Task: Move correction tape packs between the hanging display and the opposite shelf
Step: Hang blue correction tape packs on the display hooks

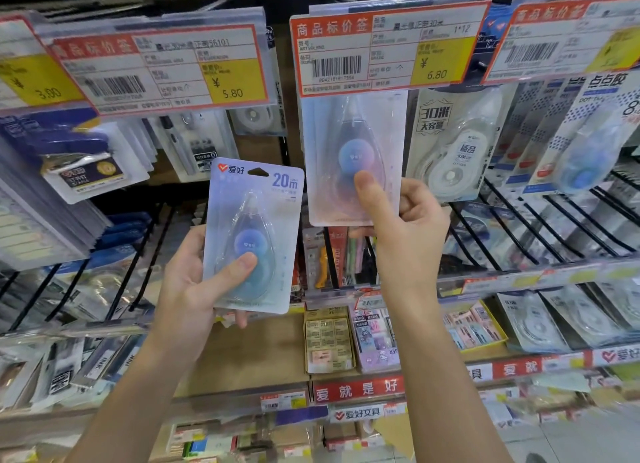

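Note:
My left hand (194, 286) grips a blue correction tape pack (254, 220) marked 20m, thumb on its front, held free in front of the display. My right hand (398, 227) pinches the lower edge of a second, pinkish-blue correction tape pack (349, 140) that hangs under the price tag reading 6.80 (388, 46). Its top is hidden behind that tag, so the hook is out of sight. The two packs sit side by side, the left one lower.
A white 30m tape pack (453, 143) hangs just right of my right hand, with blue packs (588, 140) beyond. A 5.80 price tag (159, 67) hangs upper left. Black wire hooks (540, 234) jut out right and left. Lower shelves (356, 390) hold small stationery boxes.

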Demonstrator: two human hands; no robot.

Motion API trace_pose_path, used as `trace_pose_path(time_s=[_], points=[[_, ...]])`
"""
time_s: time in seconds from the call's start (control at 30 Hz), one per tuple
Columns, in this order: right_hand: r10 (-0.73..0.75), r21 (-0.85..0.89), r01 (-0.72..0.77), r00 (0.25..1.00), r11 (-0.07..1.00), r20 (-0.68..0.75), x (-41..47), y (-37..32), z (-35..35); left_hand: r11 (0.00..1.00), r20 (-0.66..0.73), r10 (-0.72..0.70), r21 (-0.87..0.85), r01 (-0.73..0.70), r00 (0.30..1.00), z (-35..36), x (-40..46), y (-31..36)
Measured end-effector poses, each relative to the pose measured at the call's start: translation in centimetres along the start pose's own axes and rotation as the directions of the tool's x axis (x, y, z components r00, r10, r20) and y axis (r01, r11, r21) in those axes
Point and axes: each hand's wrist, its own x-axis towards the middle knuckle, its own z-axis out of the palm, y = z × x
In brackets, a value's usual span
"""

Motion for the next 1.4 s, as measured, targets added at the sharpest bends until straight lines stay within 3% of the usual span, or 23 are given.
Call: trace_pose_path(time_s=[0.47,1.4], points=[[0.085,0.022,-0.083,0.995,0.996,-0.062,-0.5,1.6,0.8,0.999,-0.005,0.028,0.017,-0.028,1.000,-0.7,-0.8,-0.1],[0.257,0.288,-0.216,0.960,0.933,-0.113,-0.1,3.1,2.8,0.997,-0.019,0.059,0.052,-0.058,0.998,-0.4,-0.7,-0.3]])
